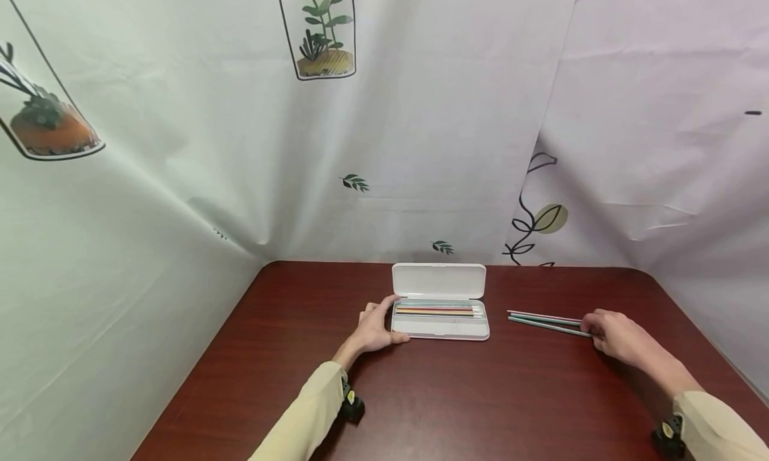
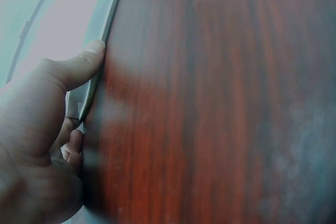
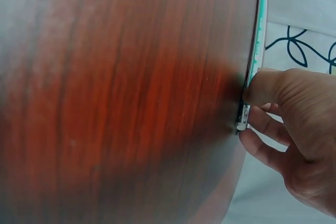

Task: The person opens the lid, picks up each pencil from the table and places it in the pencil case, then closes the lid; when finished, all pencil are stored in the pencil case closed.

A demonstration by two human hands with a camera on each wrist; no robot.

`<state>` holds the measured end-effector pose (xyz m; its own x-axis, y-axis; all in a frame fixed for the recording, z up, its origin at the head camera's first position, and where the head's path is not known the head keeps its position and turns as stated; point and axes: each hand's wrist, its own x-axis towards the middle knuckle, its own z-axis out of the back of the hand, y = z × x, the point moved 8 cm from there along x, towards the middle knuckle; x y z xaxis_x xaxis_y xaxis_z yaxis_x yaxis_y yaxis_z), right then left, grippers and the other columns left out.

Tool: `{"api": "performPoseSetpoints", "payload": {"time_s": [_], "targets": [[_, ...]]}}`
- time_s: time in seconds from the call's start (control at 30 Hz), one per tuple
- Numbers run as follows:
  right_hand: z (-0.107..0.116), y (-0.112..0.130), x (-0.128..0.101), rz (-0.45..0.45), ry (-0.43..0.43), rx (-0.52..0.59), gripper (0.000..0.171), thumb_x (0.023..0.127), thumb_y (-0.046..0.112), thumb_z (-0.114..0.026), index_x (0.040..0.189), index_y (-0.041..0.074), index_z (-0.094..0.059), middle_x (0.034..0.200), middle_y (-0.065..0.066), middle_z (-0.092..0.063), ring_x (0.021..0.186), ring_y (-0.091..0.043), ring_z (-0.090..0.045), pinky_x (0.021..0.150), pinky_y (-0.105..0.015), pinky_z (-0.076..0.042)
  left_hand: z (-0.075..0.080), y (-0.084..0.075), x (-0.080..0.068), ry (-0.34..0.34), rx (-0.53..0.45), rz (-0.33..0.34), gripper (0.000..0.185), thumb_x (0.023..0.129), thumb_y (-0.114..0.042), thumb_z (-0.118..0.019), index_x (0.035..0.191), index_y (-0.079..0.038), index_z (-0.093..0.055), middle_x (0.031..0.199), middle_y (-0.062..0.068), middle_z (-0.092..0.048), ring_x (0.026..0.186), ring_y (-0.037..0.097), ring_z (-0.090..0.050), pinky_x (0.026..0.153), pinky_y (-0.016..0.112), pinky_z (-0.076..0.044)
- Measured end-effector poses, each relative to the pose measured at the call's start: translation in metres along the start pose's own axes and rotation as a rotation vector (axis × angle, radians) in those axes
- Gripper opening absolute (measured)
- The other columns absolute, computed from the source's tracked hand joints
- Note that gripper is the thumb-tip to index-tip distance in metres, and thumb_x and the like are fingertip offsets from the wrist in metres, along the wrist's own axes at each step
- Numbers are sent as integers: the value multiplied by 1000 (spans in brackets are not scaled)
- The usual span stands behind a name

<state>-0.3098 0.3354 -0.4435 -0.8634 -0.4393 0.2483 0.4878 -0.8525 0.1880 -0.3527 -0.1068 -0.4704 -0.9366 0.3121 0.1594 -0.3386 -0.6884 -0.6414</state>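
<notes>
A white pencil case (image 1: 439, 299), lid open over coloured pencils, is held at its end by the left hand (image 1: 377, 327), while two loose pencils (image 1: 543, 321) are pinched by the right hand (image 1: 619, 337).

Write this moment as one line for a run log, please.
left hand: holds open pencil case by its left end | right hand: pinches loose pencils lying right of case | inside case: more pencils | surface: brown table
</notes>
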Motion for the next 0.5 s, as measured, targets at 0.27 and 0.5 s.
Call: {"api": "performPoseSetpoints", "payload": {"time_s": [0.27, 0.5], "targets": [[1, 2, 0, 33, -15, 11, 30, 67, -10, -72, 81, 14, -61, 78, 10, -47, 66, -6, -42, 57, -32, -39, 0, 0, 0, -5, -5, 1, 88, 70, -31, -91, 145, -15, -48, 118, 13, -61, 111, 31, -46, 84, 43, -34], [3, 4, 0, 54, -34, 20, 31, 66, -9, -71, 80, 15, -59, 76, 11, -45, 65, -5, -40, 56, -31, -37, 1, -1, 0, -5, -6, 0, 87, 70, -31, -91, 145, -14, -48, 118, 14, -61, 111, 31, -46, 84, 43, -33]]}}
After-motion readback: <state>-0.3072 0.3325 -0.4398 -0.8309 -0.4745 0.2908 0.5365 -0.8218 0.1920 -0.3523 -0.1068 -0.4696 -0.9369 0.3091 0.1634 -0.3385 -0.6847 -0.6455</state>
